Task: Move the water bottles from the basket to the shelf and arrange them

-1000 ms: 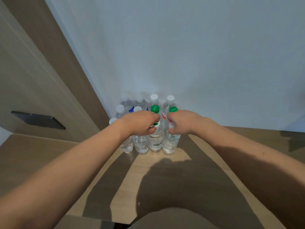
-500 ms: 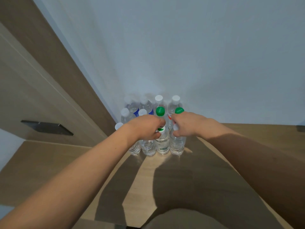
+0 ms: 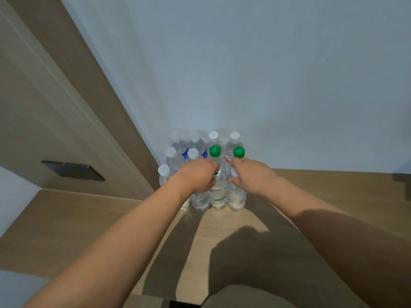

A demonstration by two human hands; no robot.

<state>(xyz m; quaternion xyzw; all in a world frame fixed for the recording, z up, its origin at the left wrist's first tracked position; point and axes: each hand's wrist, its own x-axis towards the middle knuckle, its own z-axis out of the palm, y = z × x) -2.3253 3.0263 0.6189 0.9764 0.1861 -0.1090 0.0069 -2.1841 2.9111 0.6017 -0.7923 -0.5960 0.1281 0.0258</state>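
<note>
Several clear water bottles stand in rows on the wooden shelf [image 3: 244, 236], packed against the white wall. Most have white caps; two in the middle row have green caps [image 3: 215, 151]. My left hand [image 3: 198, 177] is curled around the neck of a front-row bottle [image 3: 218, 196] with a green label. My right hand [image 3: 252, 175] grips the top of the front-right bottle [image 3: 236, 195] with a white cap. The basket is out of view.
A brown wooden panel [image 3: 73, 121] rises on the left, bearing a dark flat handle [image 3: 72, 171]. A lower wooden surface [image 3: 66, 227] lies to the left of the shelf. The white wall [image 3: 266, 74] closes off the back.
Both hands stay on the same two front bottles. The view has shifted slightly; the bottles sit a little lower and further right in the frame.
</note>
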